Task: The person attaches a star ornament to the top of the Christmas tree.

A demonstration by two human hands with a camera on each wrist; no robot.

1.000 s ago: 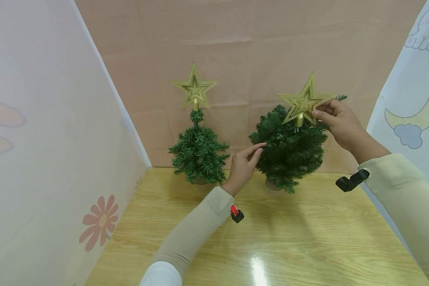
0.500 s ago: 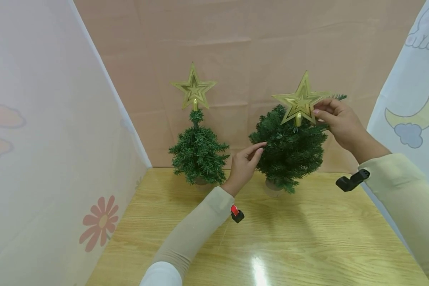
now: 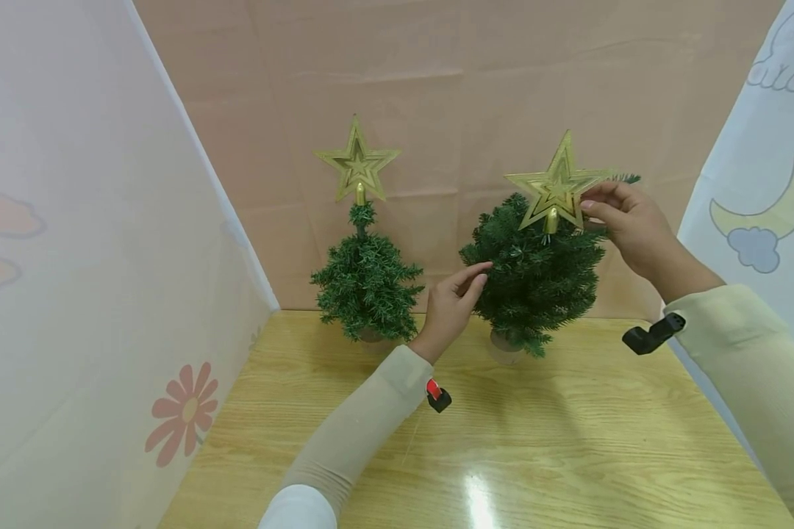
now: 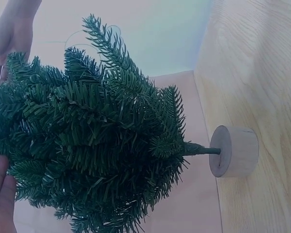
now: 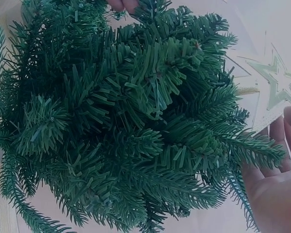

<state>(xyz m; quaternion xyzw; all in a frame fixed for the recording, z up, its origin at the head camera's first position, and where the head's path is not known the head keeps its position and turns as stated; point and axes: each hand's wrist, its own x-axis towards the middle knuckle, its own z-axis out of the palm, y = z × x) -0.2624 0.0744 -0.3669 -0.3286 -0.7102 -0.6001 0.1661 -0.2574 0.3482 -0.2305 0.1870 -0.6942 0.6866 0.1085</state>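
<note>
On the right, a bushy green artificial Christmas tree [image 3: 536, 279] stands on a round wooden base [image 4: 237, 151]. At its top, my right hand [image 3: 628, 220] pinches the right side of a gold star tree topper [image 3: 557, 189] between thumb and fingers. The star stands tilted, its short socket over the tree's tip; whether the tip is inside cannot be made out. My left hand [image 3: 451, 305] is at the tree's left side, its fingertips touching the outer branches, thumb and forefinger slightly apart. In the left wrist view, part of the left hand [image 4: 1, 194] shows beside the needles.
Left of it stands a smaller tree [image 3: 370, 286] with its own gold star [image 3: 358, 162] upright on top. Both trees are on a wooden table [image 3: 536, 441] close to a peach cloth backdrop [image 3: 437, 95]. Printed cloths hang at the left [image 3: 106, 257] and right [image 3: 754, 191].
The right hand's star has shifted slightly left and a little down over the tree top since one second ago. The left hand stays in place; the last half second shows almost no motion.
</note>
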